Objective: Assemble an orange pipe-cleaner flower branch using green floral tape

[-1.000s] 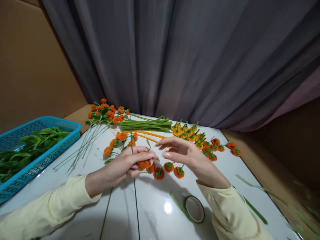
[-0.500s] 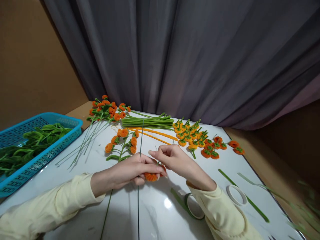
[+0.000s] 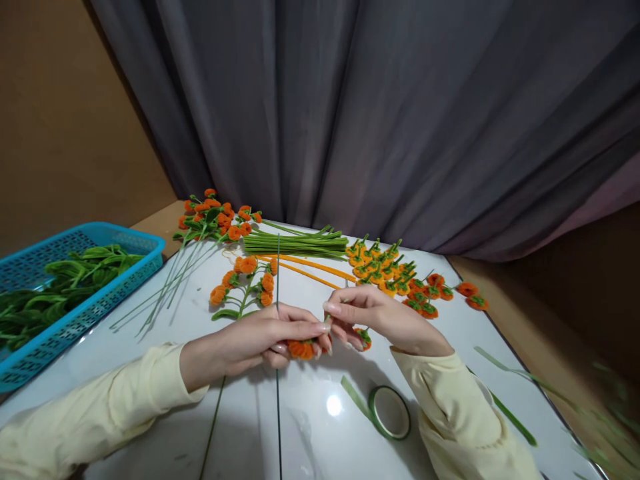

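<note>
Left hand: nearly closed, gripping an orange bloom low in its fingers.
Right hand: half-curled at two o'clock from bloom; hold on stem could not be told.
Tape: four o'clock from bloom.
Pinch: best kept steady left, light right, sparing petals.

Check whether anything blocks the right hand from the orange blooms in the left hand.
Only the left hand's fingers, partly covering the orange blooms. The right hand's fingertips are close beside them, nothing else visible between. The dark wire runs left of the blooms, outside that gap.
</note>
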{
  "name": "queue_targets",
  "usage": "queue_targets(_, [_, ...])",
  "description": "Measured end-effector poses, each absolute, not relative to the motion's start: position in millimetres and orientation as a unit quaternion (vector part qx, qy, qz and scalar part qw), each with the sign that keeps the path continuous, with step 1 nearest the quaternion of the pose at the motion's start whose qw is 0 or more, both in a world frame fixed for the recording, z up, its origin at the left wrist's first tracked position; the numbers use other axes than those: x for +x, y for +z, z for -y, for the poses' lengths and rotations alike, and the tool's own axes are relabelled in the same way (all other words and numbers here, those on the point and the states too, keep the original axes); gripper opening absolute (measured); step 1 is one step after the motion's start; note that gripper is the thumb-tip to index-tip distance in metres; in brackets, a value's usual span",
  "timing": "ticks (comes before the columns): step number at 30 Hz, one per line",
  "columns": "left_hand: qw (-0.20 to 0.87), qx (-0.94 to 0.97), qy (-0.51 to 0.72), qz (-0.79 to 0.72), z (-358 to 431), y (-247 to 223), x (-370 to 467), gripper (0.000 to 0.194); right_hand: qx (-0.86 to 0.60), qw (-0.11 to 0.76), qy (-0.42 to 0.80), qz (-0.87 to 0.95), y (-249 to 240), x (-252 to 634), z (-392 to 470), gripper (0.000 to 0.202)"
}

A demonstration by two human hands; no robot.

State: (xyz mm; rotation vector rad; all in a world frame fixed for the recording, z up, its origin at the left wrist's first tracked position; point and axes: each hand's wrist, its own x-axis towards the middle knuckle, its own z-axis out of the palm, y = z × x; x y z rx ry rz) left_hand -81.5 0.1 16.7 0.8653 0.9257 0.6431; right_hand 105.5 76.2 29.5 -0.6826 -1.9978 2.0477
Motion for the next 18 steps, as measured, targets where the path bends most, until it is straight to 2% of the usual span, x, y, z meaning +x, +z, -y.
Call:
queue_targets(9, [0.780, 0.394, 0.294, -0.387, -1.1, 13.3, -84.3, 0.036, -0.206, 0.147, 0.651, 0.716, 20.2, 106.2, -80.7, 0.033])
queue_targets(15, [0.796, 0.395, 0.296, -0.350, -2.7, 11.1, -85.4, 0.032, -0.152, 0.205, 0.431, 0.866, 31.0, 110.8, -77.9, 0.020])
queue_targets(18, [0.799, 0.396, 0.298, -0.339, -2.2, 11.7, -85.7, 0.031, -0.132, 0.225, 0.317, 0.912, 37.4, 112.9, -72.8, 0.021])
